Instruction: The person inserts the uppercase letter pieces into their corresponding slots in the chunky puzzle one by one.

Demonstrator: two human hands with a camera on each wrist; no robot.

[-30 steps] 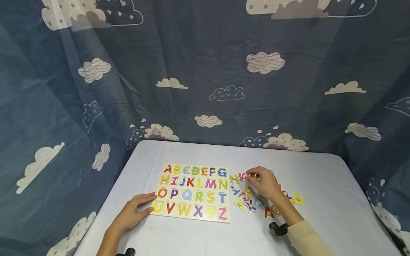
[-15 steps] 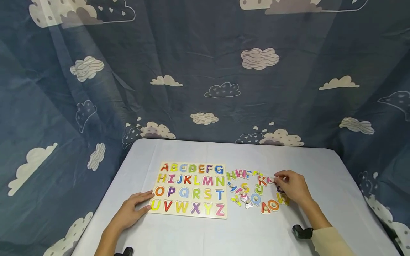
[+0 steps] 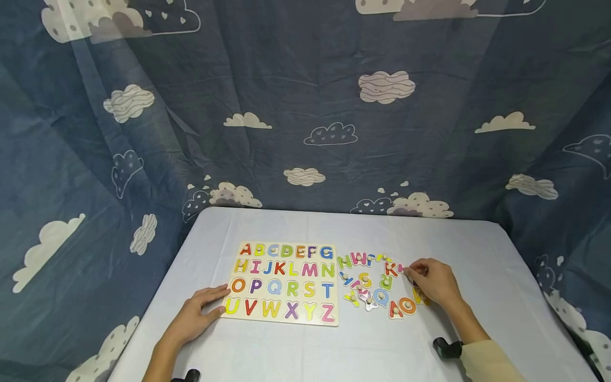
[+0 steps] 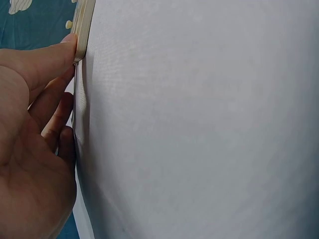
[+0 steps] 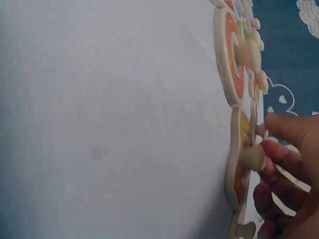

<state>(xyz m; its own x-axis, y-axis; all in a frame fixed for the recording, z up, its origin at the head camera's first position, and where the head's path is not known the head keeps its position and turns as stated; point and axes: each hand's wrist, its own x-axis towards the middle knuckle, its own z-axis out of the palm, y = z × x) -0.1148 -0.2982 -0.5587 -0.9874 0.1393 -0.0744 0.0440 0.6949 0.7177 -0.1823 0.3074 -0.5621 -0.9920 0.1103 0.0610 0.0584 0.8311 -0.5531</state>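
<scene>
In the head view a wooden alphabet board (image 3: 267, 322) lies on the table, its printed letters running in rows from A to Z. My left hand (image 3: 193, 314) rests at the board's left edge with relaxed, fairly straight fingers. The left wrist view shows that thumb (image 4: 47, 59) touching the board's side. On the other side, my right hand (image 3: 435, 281) pinches a small pink letter piece (image 3: 401, 269), mostly covered by the fingers. Right beside it lies a red K piece (image 3: 390, 269). In the right wrist view, thumb and fingertips meet at a knob (image 5: 261, 130).
Several knobbed letter pieces lie loose right of the board, among them an orange O (image 3: 407, 305), a red A (image 3: 395, 310), a blue Q (image 3: 381, 297) and a pink W (image 3: 358, 259). A yellow piece (image 3: 420, 297) sits partly under the right hand. White cloth (image 3: 305, 350) covers the table.
My right hand has gone from near the pink W rightward to the small pink letter piece, then slightly left. The left hand stays at the board's edge. The head view has shifted a little.
</scene>
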